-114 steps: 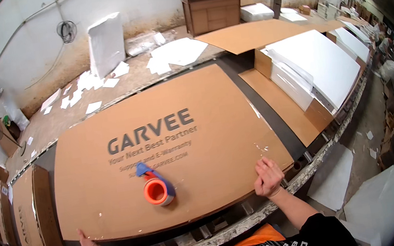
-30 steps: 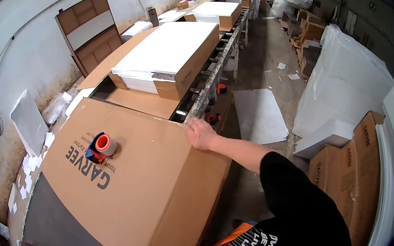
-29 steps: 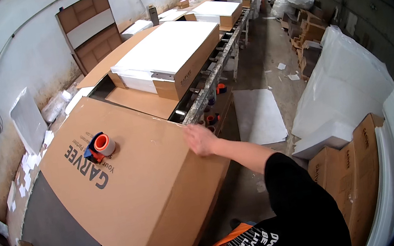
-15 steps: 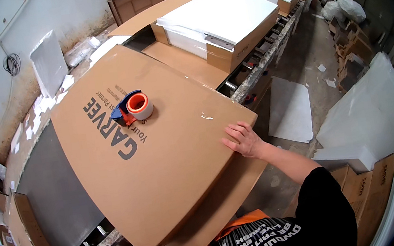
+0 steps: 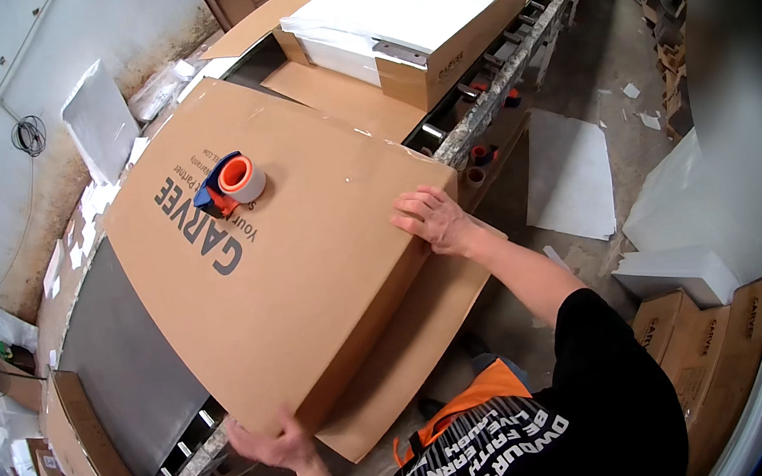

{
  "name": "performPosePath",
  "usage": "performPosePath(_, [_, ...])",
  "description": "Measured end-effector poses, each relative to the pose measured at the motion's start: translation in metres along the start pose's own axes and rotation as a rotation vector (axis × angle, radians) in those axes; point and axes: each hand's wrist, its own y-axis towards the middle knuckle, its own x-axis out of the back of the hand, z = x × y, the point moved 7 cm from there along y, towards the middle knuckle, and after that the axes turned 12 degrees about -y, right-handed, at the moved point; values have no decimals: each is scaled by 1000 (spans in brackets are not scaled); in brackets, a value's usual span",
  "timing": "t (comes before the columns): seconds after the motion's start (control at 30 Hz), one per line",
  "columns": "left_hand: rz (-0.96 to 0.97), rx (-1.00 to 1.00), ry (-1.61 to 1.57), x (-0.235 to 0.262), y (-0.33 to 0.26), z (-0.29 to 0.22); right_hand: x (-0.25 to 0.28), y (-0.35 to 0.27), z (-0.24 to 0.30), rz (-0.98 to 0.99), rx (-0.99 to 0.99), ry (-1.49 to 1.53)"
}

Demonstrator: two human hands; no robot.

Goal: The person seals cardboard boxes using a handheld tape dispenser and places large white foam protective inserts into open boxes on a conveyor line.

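A large, flat brown cardboard box (image 5: 309,277) lies on the conveyor, its near end toward me and an open flap (image 5: 400,372) jutting out below that end. My right hand (image 5: 437,218) grips the box's near right corner, fingers bent over the top edge. At the near left corner is my left hand (image 5: 275,443), slightly blurred, its thumb and fingers apart against the cardboard. A tape dispenser (image 5: 232,183) with a blue and red frame and an orange-cored roll sits on top of the box.
Beyond it, an open carton with a white-topped load (image 5: 406,1) stands on the roller conveyor (image 5: 481,117). White sheet (image 5: 567,175) lies on the floor at right. Folded cartons (image 5: 708,348) and white foam blocks (image 5: 677,277) stand at near right. More cardboard (image 5: 106,462) leans at left.
My left hand has come up from under the near left corner and spread its fingers. The near right corner, with my right hand on it, appears further left and higher in view; the view has shifted.
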Motion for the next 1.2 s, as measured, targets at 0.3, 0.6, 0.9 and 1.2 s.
performPosePath(0.3, [743, -291, 214, -165, -5, -115, -5, -171, -47, -300, -1410, 160])
performPosePath(0.6, [750, -361, 220, -163, 2, -101, -32, -55, -41, -117, -1937, 1866])
performPosePath(0.9, [961, -526, 128, -259, 16, -212, -19, -52, -70, 601, -1044, 1063])
performPosePath(1.2, [903, -547, 28, -257, 6, -213, -13, 197, -48, -116, -121, 559])
